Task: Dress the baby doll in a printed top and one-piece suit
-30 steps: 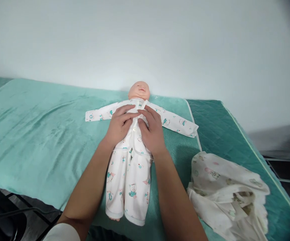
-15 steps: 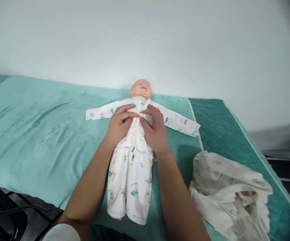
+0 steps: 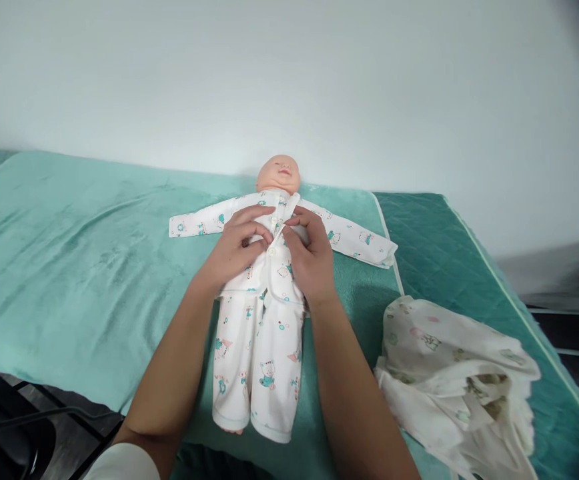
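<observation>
A baby doll (image 3: 278,175) lies on its back, head toward the wall, wearing a white printed jacket (image 3: 284,270) and matching trousers (image 3: 274,373). Both sleeves stretch out sideways. My left hand (image 3: 242,241) rests over one side of the chest, its thumb and index finger close together at the jacket's front edge by a button. Opposite it, my right hand (image 3: 309,250) pinches the other front edge between thumb and fingers. The upper front gapes slightly at the neck, with a button showing there and another lower down.
A light green blanket (image 3: 69,267) lies under the doll, over a darker quilted cover (image 3: 429,247). Crumpled white printed clothing (image 3: 449,373) lies at the right. A pale wall (image 3: 289,80) stands behind. At the lower left are a black object (image 3: 4,433) and a cable (image 3: 44,417).
My left fingers have drawn back a little and curled down toward the button. My right hand has lifted the jacket edge slightly, so the placket now shows between the hands.
</observation>
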The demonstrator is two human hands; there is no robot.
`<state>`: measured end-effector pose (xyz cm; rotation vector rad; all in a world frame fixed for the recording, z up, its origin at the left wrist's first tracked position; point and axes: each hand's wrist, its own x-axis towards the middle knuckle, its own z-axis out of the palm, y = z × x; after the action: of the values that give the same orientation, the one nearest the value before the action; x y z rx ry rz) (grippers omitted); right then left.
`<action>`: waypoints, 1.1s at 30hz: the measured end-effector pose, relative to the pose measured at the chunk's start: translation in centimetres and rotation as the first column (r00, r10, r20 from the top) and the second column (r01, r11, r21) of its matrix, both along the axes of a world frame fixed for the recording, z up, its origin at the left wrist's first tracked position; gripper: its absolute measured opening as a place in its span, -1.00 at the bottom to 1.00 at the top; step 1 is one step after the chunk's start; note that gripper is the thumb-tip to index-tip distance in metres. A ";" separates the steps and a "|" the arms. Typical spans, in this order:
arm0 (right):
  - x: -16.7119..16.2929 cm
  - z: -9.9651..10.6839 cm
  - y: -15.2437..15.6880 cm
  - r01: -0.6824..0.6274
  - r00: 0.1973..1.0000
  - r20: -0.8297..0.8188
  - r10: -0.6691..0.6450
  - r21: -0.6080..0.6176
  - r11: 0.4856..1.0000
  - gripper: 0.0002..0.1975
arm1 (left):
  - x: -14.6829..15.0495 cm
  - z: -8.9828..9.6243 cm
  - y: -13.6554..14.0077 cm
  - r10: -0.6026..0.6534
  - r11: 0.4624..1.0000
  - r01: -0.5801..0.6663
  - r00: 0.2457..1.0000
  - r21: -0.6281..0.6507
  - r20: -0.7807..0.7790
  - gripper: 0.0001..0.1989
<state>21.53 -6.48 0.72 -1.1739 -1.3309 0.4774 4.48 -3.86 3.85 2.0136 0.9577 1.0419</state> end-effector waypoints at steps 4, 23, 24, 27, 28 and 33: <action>-0.2 0.2 -0.1 -0.008 0.998 -0.060 0.008 -0.004 1.000 -0.97 | -1.1 0.6 0.2 -0.142 0.990 0.140 0.986 -0.031 -0.087 -0.94; 1.7 0.9 -0.5 -0.243 0.947 0.208 0.245 -0.033 0.969 -0.80 | -2.1 0.9 0.2 -0.202 0.959 0.196 0.979 -0.204 -0.008 -0.83; 1.7 0.9 -0.4 -0.248 0.946 0.208 0.249 -0.032 0.968 -0.81 | -2.1 0.8 0.3 -0.199 0.963 0.193 0.980 -0.190 -0.013 -0.84; 1.8 0.8 -0.5 -0.264 0.941 0.209 0.265 -0.036 0.964 -0.83 | -2.1 0.5 0.4 -0.192 0.972 0.187 0.981 -0.141 -0.024 -0.88; 1.8 0.9 -0.5 -0.269 0.940 0.208 0.271 -0.039 0.962 -0.83 | -2.1 0.5 0.4 -0.192 0.974 0.187 0.981 -0.130 -0.027 -0.89; 1.9 0.9 -0.5 -0.281 0.940 0.189 0.284 -0.046 0.959 -0.82 | -2.0 0.7 0.4 -0.191 0.974 0.185 0.981 -0.128 -0.038 -0.91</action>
<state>23.43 -6.98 1.66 -1.0684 -1.6806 0.5935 2.50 -3.51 4.53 1.9910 0.8175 0.8132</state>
